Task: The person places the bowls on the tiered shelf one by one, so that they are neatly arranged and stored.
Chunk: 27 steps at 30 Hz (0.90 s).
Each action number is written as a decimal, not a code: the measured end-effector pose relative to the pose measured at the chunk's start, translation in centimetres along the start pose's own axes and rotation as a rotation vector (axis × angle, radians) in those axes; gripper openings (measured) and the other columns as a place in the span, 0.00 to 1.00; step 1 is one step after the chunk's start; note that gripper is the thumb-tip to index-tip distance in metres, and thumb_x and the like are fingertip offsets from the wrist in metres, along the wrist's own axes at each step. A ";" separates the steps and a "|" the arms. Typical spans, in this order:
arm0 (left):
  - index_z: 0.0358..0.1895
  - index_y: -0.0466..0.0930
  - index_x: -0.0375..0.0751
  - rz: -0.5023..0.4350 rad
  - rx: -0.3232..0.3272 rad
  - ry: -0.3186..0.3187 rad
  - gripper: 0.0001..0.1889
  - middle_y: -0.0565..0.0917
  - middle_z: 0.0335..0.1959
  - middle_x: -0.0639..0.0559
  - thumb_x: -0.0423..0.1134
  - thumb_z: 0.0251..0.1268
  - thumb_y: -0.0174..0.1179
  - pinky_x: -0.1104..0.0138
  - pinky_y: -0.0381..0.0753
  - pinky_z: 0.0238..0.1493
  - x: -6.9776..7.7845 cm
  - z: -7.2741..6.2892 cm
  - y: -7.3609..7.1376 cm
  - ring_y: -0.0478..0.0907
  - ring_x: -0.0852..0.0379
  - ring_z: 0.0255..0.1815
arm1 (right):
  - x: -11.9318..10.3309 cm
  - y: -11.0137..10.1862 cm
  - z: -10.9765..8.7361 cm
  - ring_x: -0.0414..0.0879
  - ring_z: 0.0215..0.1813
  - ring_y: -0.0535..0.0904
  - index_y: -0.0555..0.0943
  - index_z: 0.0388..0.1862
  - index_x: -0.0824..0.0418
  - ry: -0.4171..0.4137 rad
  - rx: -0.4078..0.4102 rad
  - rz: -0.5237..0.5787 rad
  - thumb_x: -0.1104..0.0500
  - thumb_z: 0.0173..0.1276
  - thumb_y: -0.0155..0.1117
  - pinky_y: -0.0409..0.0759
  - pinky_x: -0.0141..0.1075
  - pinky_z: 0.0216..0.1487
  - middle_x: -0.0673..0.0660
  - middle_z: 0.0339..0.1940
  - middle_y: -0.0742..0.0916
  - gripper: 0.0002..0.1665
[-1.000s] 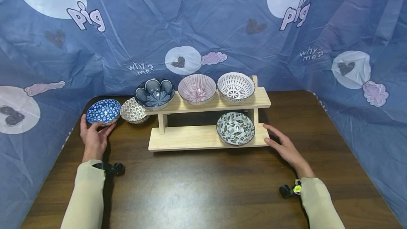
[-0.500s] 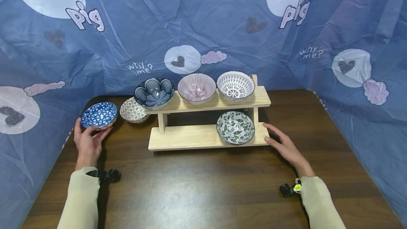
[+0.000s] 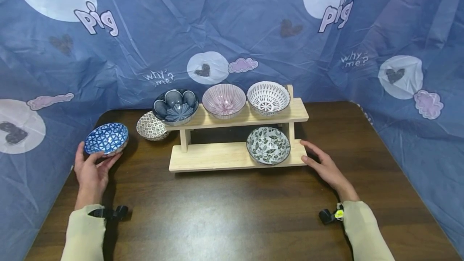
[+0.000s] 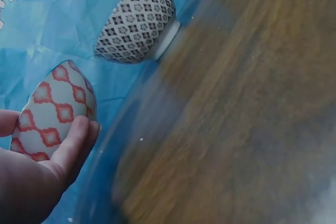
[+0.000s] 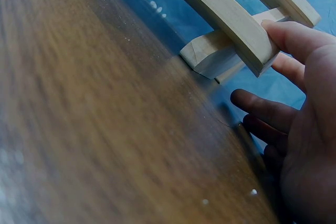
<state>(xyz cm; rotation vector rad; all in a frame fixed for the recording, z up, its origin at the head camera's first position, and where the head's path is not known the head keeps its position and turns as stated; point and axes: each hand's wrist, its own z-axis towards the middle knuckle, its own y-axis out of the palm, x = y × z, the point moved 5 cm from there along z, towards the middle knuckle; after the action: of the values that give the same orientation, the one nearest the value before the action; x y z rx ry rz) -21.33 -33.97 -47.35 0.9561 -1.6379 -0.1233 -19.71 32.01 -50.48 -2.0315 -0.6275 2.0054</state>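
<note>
My left hand (image 3: pixel 90 174) grips a small bowl (image 3: pixel 106 138), thumb and fingers about its near side. Inside, it has a blue and white triangle pattern; the left wrist view shows red diamonds on its white outside (image 4: pixel 55 111). Beside it, on the table, sits a brown-and-white patterned bowl (image 3: pixel 152 126). My right hand (image 3: pixel 326 172) holds the right end of the lower board of a two-tier wooden shelf (image 3: pixel 214 157), its thumb and a finger at the board's end (image 5: pixel 257 51). A green leaf-patterned bowl (image 3: pixel 268 146) stands on that board.
On the upper board stand a dark blue petal bowl (image 3: pixel 176 106), a pink striped bowl (image 3: pixel 224 100) and a white bowl with dark dashes (image 3: pixel 268 98). The brown table (image 3: pixel 224 208) reaches back to a blue printed cloth (image 3: pixel 232 23).
My left hand has carried the blue patterned bowl left and toward me, away from the brown-and-white bowl. The right hand and the shelf have stayed in place.
</note>
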 end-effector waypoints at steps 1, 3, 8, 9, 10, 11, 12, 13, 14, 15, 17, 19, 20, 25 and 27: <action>0.77 0.52 0.72 0.008 -0.001 -0.001 0.43 0.41 0.80 0.65 0.21 0.71 0.47 0.57 0.91 0.32 0.1 -0.2 0.0 0.69 0.46 0.67 | 0.0 0.0 0.0 0.65 0.79 0.56 0.62 0.77 0.61 0.001 0.001 0.000 0.51 0.76 0.58 0.52 0.68 0.77 0.66 0.80 0.65 0.36; 0.77 0.52 0.73 0.025 0.003 -0.003 0.43 0.41 0.80 0.66 0.22 0.71 0.48 0.55 0.91 0.35 0.2 -0.6 -0.1 0.64 0.46 0.71 | 0.0 0.0 0.0 0.65 0.79 0.56 0.62 0.77 0.61 0.000 0.002 0.001 0.51 0.76 0.58 0.52 0.68 0.77 0.66 0.80 0.65 0.36; 0.77 0.52 0.75 0.047 -0.009 -0.013 0.44 0.40 0.80 0.67 0.22 0.70 0.50 0.52 0.89 0.38 0.5 -1.6 -0.2 0.54 0.45 0.76 | -0.1 0.0 -0.1 0.66 0.79 0.56 0.62 0.77 0.61 -0.009 0.002 0.000 0.52 0.77 0.58 0.53 0.68 0.77 0.66 0.79 0.65 0.35; 0.77 0.52 0.75 0.047 -0.018 -0.014 0.44 0.39 0.80 0.67 0.22 0.70 0.50 0.53 0.90 0.37 0.5 -1.8 -0.2 0.56 0.45 0.75 | -0.1 -0.1 -0.1 0.66 0.79 0.56 0.62 0.77 0.61 -0.011 0.003 -0.001 0.52 0.77 0.58 0.53 0.68 0.77 0.66 0.79 0.65 0.35; 0.77 0.52 0.75 0.045 -0.031 -0.013 0.44 0.39 0.80 0.67 0.22 0.70 0.50 0.54 0.91 0.36 0.6 -2.1 -0.1 0.59 0.45 0.73 | -0.1 -0.1 -0.1 0.66 0.79 0.55 0.62 0.78 0.61 -0.011 0.003 -0.002 0.52 0.77 0.58 0.53 0.68 0.77 0.66 0.79 0.65 0.35; 0.77 0.52 0.74 0.046 -0.044 -0.012 0.44 0.39 0.80 0.67 0.22 0.70 0.49 0.56 0.91 0.33 0.7 -2.3 -0.1 0.63 0.45 0.71 | -0.1 -0.1 -0.1 0.65 0.79 0.55 0.62 0.77 0.61 -0.012 0.003 -0.002 0.52 0.76 0.58 0.53 0.67 0.77 0.66 0.79 0.65 0.35; 0.77 0.52 0.74 0.044 -0.057 -0.011 0.43 0.39 0.80 0.66 0.22 0.70 0.49 0.57 0.91 0.33 0.7 -2.5 -0.1 0.67 0.46 0.67 | -0.1 -0.1 -0.1 0.65 0.79 0.55 0.62 0.78 0.61 -0.011 0.003 -0.003 0.52 0.76 0.58 0.53 0.67 0.77 0.66 0.79 0.65 0.35; 0.77 0.52 0.74 0.038 -0.071 -0.010 0.43 0.38 0.80 0.66 0.22 0.70 0.48 0.57 0.91 0.32 0.8 -2.7 0.0 0.71 0.47 0.63 | -0.1 -0.1 -0.1 0.65 0.79 0.55 0.62 0.78 0.61 -0.011 0.003 -0.004 0.52 0.76 0.58 0.53 0.67 0.77 0.66 0.79 0.65 0.35; 0.77 0.52 0.73 0.034 -0.084 -0.010 0.43 0.38 0.80 0.66 0.22 0.71 0.48 0.57 0.91 0.33 0.8 -2.9 0.0 0.74 0.48 0.59 | -0.1 -0.1 0.0 0.65 0.80 0.55 0.62 0.78 0.61 -0.011 0.003 -0.004 0.52 0.76 0.58 0.52 0.67 0.77 0.66 0.79 0.65 0.35; 0.77 0.52 0.73 0.029 -0.097 -0.012 0.43 0.38 0.80 0.66 0.21 0.71 0.47 0.56 0.91 0.33 0.8 -3.1 0.1 0.76 0.49 0.55 | -0.1 0.0 0.0 0.65 0.80 0.55 0.62 0.77 0.61 -0.011 0.003 -0.004 0.52 0.76 0.58 0.52 0.67 0.77 0.65 0.79 0.65 0.35; 0.77 0.52 0.73 0.024 -0.125 -0.012 0.43 0.37 0.80 0.66 0.21 0.71 0.46 0.56 0.92 0.34 0.8 -3.5 0.2 0.79 0.51 0.51 | -0.1 0.0 0.0 0.65 0.80 0.55 0.62 0.77 0.60 -0.010 0.002 -0.004 0.52 0.76 0.58 0.52 0.68 0.78 0.65 0.80 0.65 0.35; 0.78 0.51 0.72 0.007 -0.150 -0.011 0.43 0.37 0.80 0.65 0.20 0.71 0.45 0.55 0.92 0.35 0.7 -3.8 0.5 0.81 0.52 0.49 | -0.1 0.0 0.0 0.65 0.80 0.55 0.62 0.77 0.60 -0.009 0.002 -0.003 0.52 0.76 0.58 0.52 0.68 0.78 0.65 0.80 0.65 0.35; 0.78 0.51 0.71 0.007 -0.158 -0.009 0.43 0.37 0.80 0.65 0.20 0.71 0.44 0.55 0.92 0.35 0.7 -3.9 0.6 0.81 0.52 0.48 | -0.1 0.0 -0.1 0.65 0.80 0.55 0.63 0.77 0.60 -0.007 0.002 -0.003 0.52 0.76 0.58 0.51 0.68 0.78 0.65 0.80 0.65 0.35; 0.79 0.49 0.68 -0.026 -0.202 -0.002 0.44 0.35 0.81 0.65 0.18 0.70 0.42 0.55 0.91 0.35 0.6 -4.8 1.3 0.85 0.54 0.44 | -0.1 0.1 -0.1 0.65 0.80 0.54 0.63 0.78 0.59 -0.004 0.001 0.001 0.52 0.76 0.58 0.50 0.69 0.78 0.65 0.80 0.65 0.35; 0.79 0.48 0.67 -0.026 -0.219 -0.006 0.43 0.35 0.81 0.65 0.18 0.70 0.42 0.55 0.92 0.36 0.6 -5.3 1.5 0.86 0.54 0.44 | -0.1 0.1 -0.1 0.65 0.81 0.54 0.62 0.78 0.59 -0.002 0.000 0.000 0.52 0.76 0.58 0.50 0.69 0.78 0.65 0.80 0.64 0.36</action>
<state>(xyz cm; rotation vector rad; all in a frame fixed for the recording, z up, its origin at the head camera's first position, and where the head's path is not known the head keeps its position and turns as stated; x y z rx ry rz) -17.57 -31.19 -44.37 0.8098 -1.5813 -0.3173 -19.60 31.93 -50.41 -2.0298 -0.6278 2.0072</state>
